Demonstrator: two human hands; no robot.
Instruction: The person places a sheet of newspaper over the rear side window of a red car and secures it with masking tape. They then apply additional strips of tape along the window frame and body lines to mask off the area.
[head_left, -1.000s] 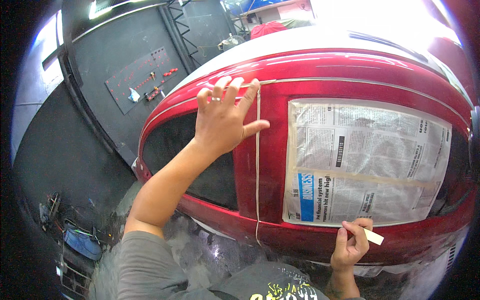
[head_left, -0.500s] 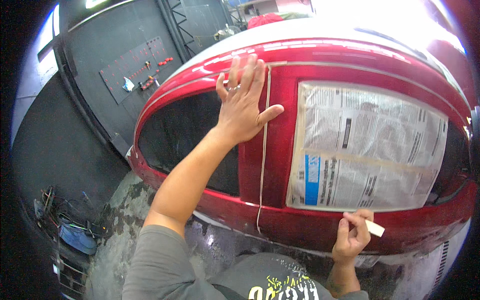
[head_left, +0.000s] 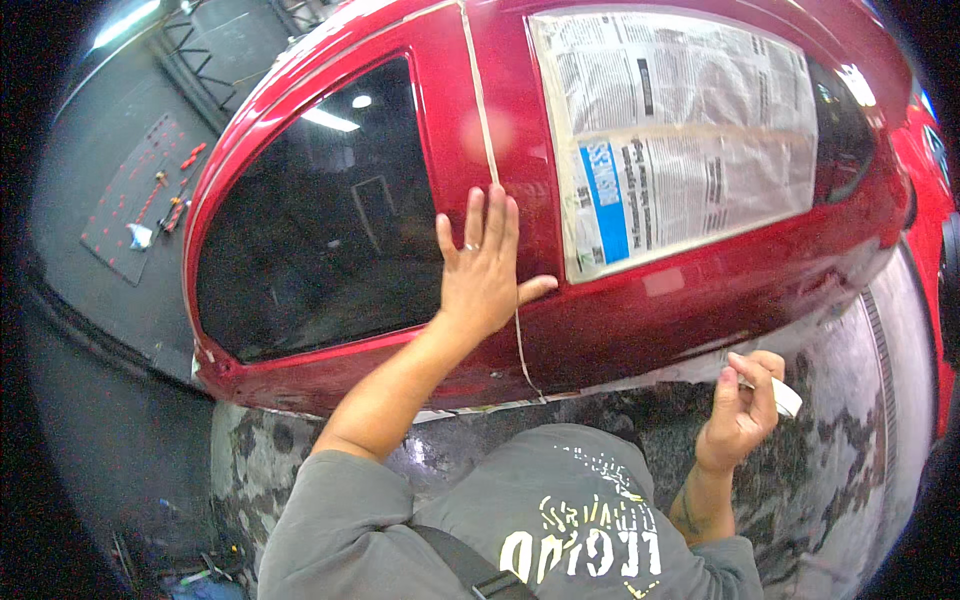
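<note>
A strip of masking tape [head_left: 479, 92] runs down the seam between the front and rear doors of a red car [head_left: 640, 310]. My left hand [head_left: 482, 268] lies flat over this strip, its thumb stretched right onto the red panel and its fingers spread, holding nothing. Out to the right, in front of the lower body, my right hand [head_left: 740, 412] is closed with its fingers curled. A pale roll of masking tape [head_left: 787, 399] sticks out past its fingers; the rest of the roll is hidden by the hand.
Newspaper [head_left: 690, 150] taped at its edges covers a window right of the seam. To the left is a bare dark window [head_left: 330, 220]. A perforated tool board [head_left: 130, 200] hangs on the dark wall. Stained concrete floor [head_left: 800, 440] shows below the car, and another red vehicle [head_left: 928, 220] stands at far right.
My left hand has slid down the tape strip from near the roof line to the lower door. My right hand still grips the roll, now lower, and the view has tilted downward.
</note>
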